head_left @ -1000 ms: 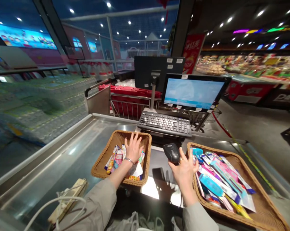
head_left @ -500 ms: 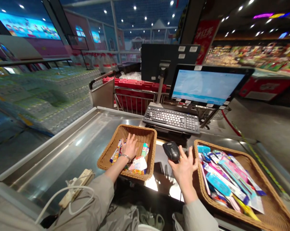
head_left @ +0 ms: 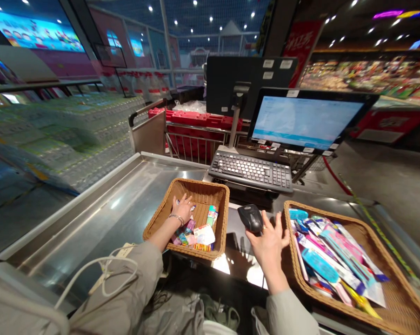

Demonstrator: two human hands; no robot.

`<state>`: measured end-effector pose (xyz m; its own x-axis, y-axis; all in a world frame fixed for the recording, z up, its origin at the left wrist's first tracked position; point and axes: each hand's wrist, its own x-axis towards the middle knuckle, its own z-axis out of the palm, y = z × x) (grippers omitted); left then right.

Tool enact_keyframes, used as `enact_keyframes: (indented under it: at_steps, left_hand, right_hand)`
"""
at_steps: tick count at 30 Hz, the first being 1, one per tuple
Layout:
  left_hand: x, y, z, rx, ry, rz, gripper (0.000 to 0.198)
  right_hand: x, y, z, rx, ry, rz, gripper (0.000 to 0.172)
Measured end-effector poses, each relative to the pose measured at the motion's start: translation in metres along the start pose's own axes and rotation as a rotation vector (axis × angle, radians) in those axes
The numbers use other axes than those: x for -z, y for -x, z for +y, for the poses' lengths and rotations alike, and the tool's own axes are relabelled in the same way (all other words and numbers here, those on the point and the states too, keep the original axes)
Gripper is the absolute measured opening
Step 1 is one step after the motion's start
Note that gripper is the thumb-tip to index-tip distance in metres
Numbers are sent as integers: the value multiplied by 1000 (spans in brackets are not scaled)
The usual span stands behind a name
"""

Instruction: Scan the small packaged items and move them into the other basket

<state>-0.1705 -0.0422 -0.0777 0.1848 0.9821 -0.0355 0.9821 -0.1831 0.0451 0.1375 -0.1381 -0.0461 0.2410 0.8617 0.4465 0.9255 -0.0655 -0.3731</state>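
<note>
My left hand [head_left: 182, 209] reaches into the left wicker basket [head_left: 227, 218], palm down with its fingers spread near the basket's left side. Small packets lie around and partly under it: a purple item [head_left: 190, 226], a white card-like packet [head_left: 204, 235] and a green-topped packet [head_left: 211, 214]. My right hand [head_left: 270, 239] holds a black handheld barcode scanner [head_left: 250, 217] between thumb and forefinger, above the counter, with its other fingers spread. Right of it stands a larger wicker basket [head_left: 288, 242] full of toothbrush-like packages [head_left: 335, 256].
Behind the baskets are a black keyboard [head_left: 250, 171], a lit monitor [head_left: 307, 118] and a second screen's back [head_left: 244, 86]. The metal counter [head_left: 108, 204] has a raised rim. A white cable [head_left: 87, 279] crosses my left sleeve. A shopping cart [head_left: 192, 139] stands beyond.
My left hand has shifted slightly left and up within the basket. Striped and blue-white packets beside it no longer show; purple items now do. My right hand keeps the scanner in nearly the same place.
</note>
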Motion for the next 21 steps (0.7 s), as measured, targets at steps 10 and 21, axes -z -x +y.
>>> enact_keyframes:
  at_steps: [10, 21]
  left_hand:
    - [-5, 8, -40, -101, -20, -220, 19]
    - [-7, 17, -58, -211, -107, -434, 29]
  right_hand:
    - [-5, -2, -6, 2, -29, 10, 31]
    - [-8, -4, -9, 13, -27, -4, 29]
